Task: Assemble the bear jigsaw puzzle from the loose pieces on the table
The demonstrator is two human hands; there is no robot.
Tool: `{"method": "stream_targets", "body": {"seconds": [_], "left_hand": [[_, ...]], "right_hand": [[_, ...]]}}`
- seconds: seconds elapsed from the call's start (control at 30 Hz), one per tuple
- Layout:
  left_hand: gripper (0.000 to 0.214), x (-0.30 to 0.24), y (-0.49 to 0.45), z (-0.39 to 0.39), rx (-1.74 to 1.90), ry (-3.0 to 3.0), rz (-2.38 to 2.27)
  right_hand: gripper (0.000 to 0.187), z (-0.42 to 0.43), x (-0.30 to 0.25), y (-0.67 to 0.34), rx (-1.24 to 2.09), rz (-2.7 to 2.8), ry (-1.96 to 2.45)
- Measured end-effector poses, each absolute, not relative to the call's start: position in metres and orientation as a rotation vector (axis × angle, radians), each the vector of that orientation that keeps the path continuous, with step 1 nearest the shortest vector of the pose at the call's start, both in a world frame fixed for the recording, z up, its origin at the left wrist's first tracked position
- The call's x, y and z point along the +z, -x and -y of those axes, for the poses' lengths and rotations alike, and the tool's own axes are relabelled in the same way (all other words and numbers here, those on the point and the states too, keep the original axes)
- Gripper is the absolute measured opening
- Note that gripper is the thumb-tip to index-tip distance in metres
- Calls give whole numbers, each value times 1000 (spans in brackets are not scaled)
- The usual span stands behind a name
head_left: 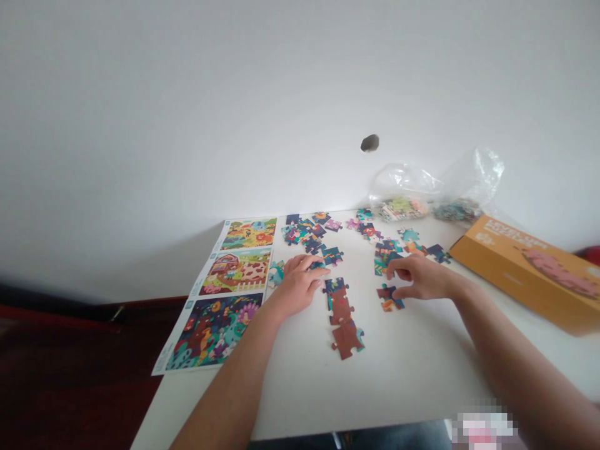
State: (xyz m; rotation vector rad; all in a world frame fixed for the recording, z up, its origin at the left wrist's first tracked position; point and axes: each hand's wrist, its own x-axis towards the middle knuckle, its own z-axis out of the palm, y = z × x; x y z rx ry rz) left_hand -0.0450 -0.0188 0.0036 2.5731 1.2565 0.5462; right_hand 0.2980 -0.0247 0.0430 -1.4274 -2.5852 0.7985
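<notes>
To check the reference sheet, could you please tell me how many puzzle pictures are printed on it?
3, in a column on the paper sheet: a yellow scene farthest away, a farm scene with a red barn in the middle, and a dark scene nearest. None appears hidden.

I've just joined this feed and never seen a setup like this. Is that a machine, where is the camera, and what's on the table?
There's no machine here: those are a person's two bare hands, filmed by one camera worn on their head, looking forward and down. The left hand rests on a white table, its fingertips at a dark jigsaw piece. The right hand is at a small jigsaw piece, though I can't tell whether it's gripping it. Between the hands lies a row of joined jigsaw pieces; more loose pieces lie beyond. On the left is a printed sheet of three scenes. Further back are clear plastic bags, and to the right an orange box.
</notes>
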Motion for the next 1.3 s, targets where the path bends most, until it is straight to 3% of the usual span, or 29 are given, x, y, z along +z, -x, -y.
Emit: {"method": "stream_targets", "body": {"seconds": [0.33,0.47,0.6,1.3], "left_hand": [[29,-2,44,12,701,-2561,-1373],[21,9,40,20,683,-2575,-1146],[31,16,31,30,517,-2567,-917],[44,12,24,36,455,-2595,-1046]], "right_hand": [[17,30,39,-282,669,2608,1443],[29,33,41,-280,648,2630,1420],[42,39,38,-265,648,2647,1404],[38,48,33,-234,609,2621,1233]]}}
